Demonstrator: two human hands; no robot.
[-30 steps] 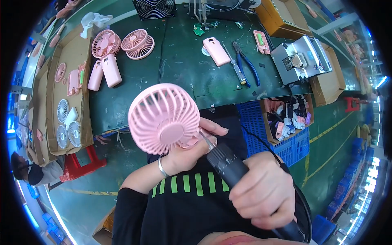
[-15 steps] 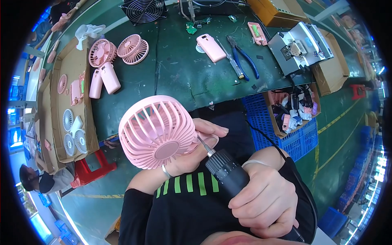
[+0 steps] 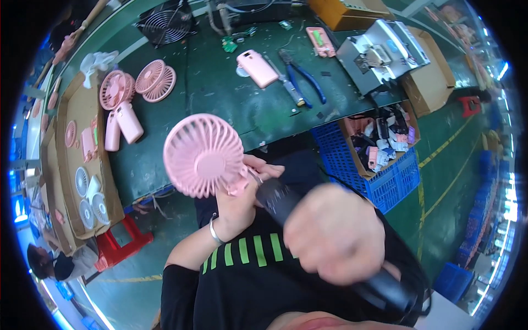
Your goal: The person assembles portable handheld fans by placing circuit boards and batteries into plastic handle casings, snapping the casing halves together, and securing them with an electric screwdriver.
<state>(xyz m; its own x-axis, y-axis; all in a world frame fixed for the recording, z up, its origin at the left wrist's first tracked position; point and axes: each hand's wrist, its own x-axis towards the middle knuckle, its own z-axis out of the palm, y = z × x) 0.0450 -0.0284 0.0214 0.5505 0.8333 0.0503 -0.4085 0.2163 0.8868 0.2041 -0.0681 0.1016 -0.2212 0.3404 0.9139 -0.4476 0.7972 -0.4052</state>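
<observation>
A pink handheld fan (image 3: 204,157) with a round slatted cage is held up in front of my chest by my left hand (image 3: 239,201), whose fingers wrap round its lower part. My right hand (image 3: 335,236), smeared by motion, grips a black electric screwdriver (image 3: 278,199). The screwdriver's bit reaches the base of the fan, beside my left fingers; the very tip is hard to make out. On the green table (image 3: 214,110) beyond lie a pink handle casing (image 3: 257,69), a screwdriver (image 3: 291,88) and blue-handled pliers (image 3: 302,77).
At the left, pink fan parts (image 3: 125,121) lie near a cardboard tray (image 3: 110,192) holding grey and pink pieces. A metal fixture (image 3: 379,55) stands at the back right. Below it, a blue crate (image 3: 393,190) bears a box of small parts. A red stool (image 3: 124,239) is at lower left.
The fan has turned so its cage faces me more and sits slightly higher. My right hand and the electric screwdriver have shifted left and up, toward the fan. The whole view has turned somewhat.
</observation>
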